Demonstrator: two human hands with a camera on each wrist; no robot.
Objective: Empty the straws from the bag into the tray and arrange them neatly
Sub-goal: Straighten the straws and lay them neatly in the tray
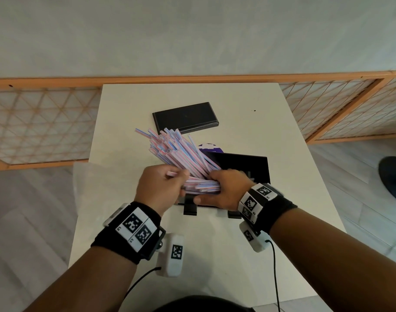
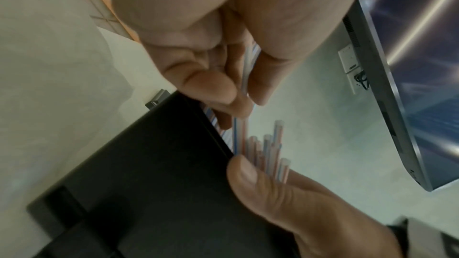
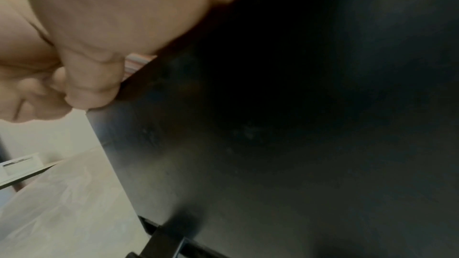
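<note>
The straws [image 1: 181, 152], a thick bundle striped pink, blue and white, are being held over the near left part of the black tray [image 1: 246, 163]. Their far ends are fanning out up and to the left, toward the flat black lid [image 1: 185, 117] lying farther back on the white table [image 1: 248, 255]. Their near ends are gathering between the two hands, just above the tray's front edge.

The left hand [image 1: 161, 185] is curling its fingers around several straws at the left side of the bundle; in the left wrist view its fingers [image 2: 211, 89] are pinching a few straws against the palm. The right hand [image 1: 224, 188] is gripping the lower end of the bundle from the right, thumb along the front. In the left wrist view, that thumb [image 2: 248, 174] is sitting beside the cut ends of the straws [image 2: 270, 150]. In the right wrist view a finger [image 3: 94, 85] is pressing at the tray's rim [image 3: 139, 83], with a sliver of striped straws showing behind it.

A purple item [image 1: 211, 148] is lying partly hidden behind the bundle, touching the tray's far edge; whether it is the bag cannot be told. A clear plastic sheet [image 1: 98, 176] is lying at the table's left edge. Both wrists are wearing black bands [image 1: 134, 233] with printed marker tags.
</note>
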